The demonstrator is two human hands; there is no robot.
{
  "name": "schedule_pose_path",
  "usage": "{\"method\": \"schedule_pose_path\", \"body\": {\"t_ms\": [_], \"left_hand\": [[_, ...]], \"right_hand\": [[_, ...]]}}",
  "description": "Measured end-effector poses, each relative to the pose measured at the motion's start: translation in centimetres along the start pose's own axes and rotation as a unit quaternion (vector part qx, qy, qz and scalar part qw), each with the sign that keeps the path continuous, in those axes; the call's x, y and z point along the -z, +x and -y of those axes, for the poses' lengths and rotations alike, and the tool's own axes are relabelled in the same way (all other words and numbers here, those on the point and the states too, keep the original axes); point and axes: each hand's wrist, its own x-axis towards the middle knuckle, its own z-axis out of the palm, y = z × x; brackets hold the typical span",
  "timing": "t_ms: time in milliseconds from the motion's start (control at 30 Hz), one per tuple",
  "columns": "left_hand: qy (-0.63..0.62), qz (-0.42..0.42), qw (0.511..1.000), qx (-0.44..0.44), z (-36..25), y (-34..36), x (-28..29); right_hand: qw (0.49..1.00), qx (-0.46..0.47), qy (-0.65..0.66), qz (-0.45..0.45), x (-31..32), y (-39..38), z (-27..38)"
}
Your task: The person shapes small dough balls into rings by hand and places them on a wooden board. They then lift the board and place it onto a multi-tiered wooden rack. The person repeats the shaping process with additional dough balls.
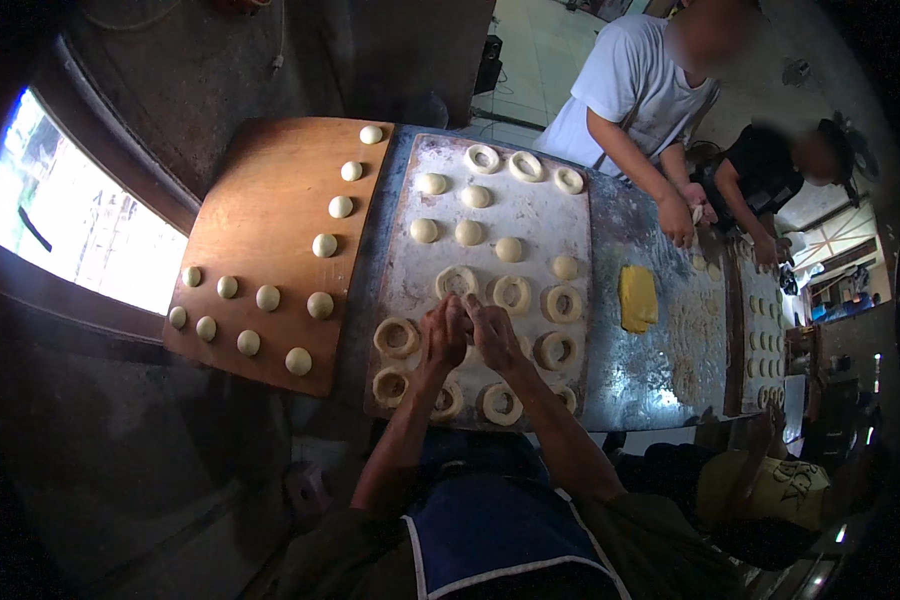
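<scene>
My left hand (pixel 444 337) and my right hand (pixel 493 338) are close together over the floured board (pixel 400 275). Both have their fingers closed at the near edge of a dough ring (pixel 457 271), whose near side the fingertips partly hide. Just right of it lie two more rings, one (pixel 512 280) beside the other (pixel 551 303). Further rings, such as one (pixel 397 323) left of my hands, sit on the near part of the board. Beyond my hands are several round dough balls (pixel 469 232) without holes.
A brown wooden board (pixel 270 200) with dough balls stands at the left. Right of my board, a yellow block (pixel 637 298) lies on the metal table (pixel 620 390). A person in a white shirt (pixel 625 85) handles dough at the far right, near another person in black (pixel 748 170).
</scene>
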Motion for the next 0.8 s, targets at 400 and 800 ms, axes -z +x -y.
{"method": "schedule_pose_path", "body": {"t_ms": [400, 800], "left_hand": [[0.111, -0.19, 0.975, -0.038, 1.4, 7.3, 9.1], [0.43, -0.046, 0.873, -0.224, 3.7, 8.1, 10.3]], "right_hand": [[0.993, 0.073, -0.087, 0.046, -3.4, 6.9, 2.9], [0.958, 0.005, -0.27, -0.099, 5.4, 0.6, -2.3]]}}
